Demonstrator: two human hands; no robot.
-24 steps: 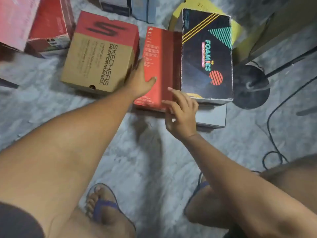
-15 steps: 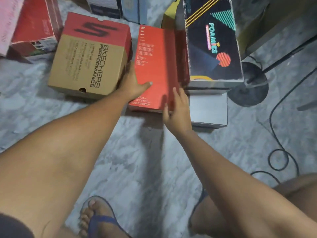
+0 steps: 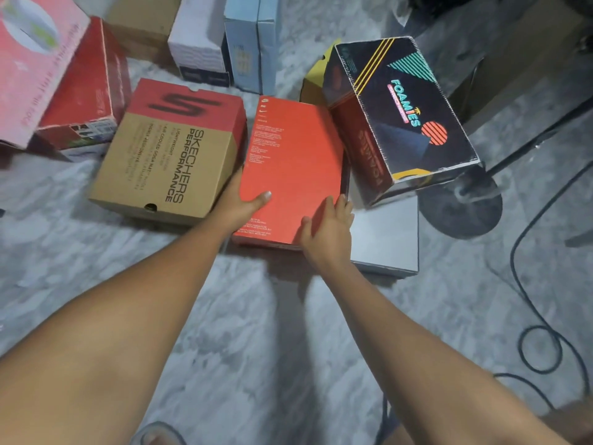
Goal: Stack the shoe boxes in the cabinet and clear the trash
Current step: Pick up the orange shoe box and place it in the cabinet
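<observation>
The orange box [image 3: 295, 155] lies on the floor [image 3: 224, 316]; the left hand [image 3: 239, 205] grips its side, thumb on top, the right hand [image 3: 327, 232] its near corner. Lifting may topple the tilted Foamies box [image 3: 407, 117] just beside it.

Orange-red box [image 3: 293, 162] (black-striped neighbour [image 3: 404, 107])

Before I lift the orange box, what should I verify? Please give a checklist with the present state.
1. Left hand grips orange box at left edge: ok.
2. Right hand grip at right edge: cannot tell, fingertips hidden.
3. Nothing stacked on orange box: ok.
4. Foamies box clear of it: not ok, tilted, crowding its right side.
5. Gap to Skechers box: ok, left hand fits there.
</observation>
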